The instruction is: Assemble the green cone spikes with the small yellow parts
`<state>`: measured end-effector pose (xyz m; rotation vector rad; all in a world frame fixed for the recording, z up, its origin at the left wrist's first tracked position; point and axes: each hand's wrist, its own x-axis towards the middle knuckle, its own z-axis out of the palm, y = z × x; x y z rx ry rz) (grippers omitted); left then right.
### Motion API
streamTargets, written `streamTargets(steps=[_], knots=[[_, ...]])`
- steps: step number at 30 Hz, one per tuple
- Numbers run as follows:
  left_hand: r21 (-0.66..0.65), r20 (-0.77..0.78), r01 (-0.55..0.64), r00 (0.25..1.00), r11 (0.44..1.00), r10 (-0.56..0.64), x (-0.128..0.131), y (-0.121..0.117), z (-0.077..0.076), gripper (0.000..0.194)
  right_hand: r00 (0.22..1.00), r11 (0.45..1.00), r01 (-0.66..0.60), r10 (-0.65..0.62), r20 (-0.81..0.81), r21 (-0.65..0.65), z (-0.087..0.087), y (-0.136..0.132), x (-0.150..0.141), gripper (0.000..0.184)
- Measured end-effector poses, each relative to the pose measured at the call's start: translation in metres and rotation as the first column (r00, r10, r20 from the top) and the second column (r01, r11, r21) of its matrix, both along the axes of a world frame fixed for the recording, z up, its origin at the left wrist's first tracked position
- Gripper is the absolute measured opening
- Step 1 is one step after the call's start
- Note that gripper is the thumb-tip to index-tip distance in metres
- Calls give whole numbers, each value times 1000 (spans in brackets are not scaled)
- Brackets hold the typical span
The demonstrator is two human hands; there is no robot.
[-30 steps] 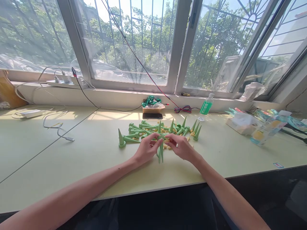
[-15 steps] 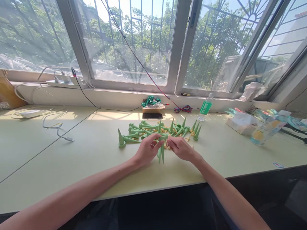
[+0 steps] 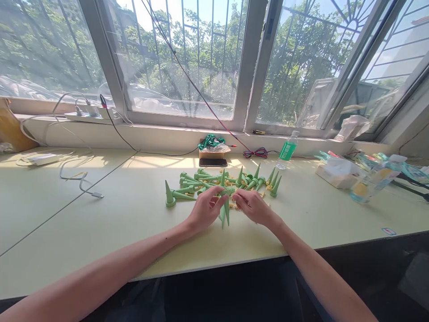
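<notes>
My left hand [image 3: 205, 210] is closed around the wide end of a green plastic watering spike [image 3: 227, 212], whose tip points down toward me. Close against its right side, the fingers of my right hand [image 3: 254, 207] are pinched together; whatever they grip is too small or hidden to name. Behind both hands lies a heap of similar green spikes [image 3: 187, 182], some standing on their wide ends. One upright spike [image 3: 169, 195] stands at the heap's left edge. Small yellow plastic pieces [image 3: 231, 181] are scattered among them. Another spike's tip shows just below my left fingers, partly covered.
A dark phone [image 3: 213, 163] lies before a small box of green material [image 3: 211, 144] near the wall. To the right stand a green-labelled bottle [image 3: 288, 147], a tissue box [image 3: 337, 174] and a clear bottle [image 3: 362, 188]. A cable [image 3: 82, 182] lies at left.
The held spike has turned and tilted slightly in my left hand, its tip shifting a little upward. My right hand has barely moved beside it.
</notes>
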<state>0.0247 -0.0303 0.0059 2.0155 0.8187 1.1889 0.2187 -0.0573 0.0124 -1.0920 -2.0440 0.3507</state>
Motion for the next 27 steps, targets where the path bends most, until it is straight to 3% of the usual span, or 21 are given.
streamTargets(steps=[3,8,15,19,27], knots=[[-102,37,24,999,994,-20,0,0,1,25,999,999,-2,4,-42,39,-1,-1,0,17],[-202,77,66,996,977,-51,-1,2,0,29,999,995,-17,21,-46,99,-4,1,1,21],[-207,80,83,995,975,-68,-2,5,-1,32,1000,990,-4,0,30,140,-5,3,3,16],[-134,34,70,997,988,-66,-1,3,-1,32,997,993,5,-14,75,119,-4,1,3,24],[157,-115,19,993,987,-1,0,-3,-2,22,992,992,74,-83,93,101,-2,-1,0,36]])
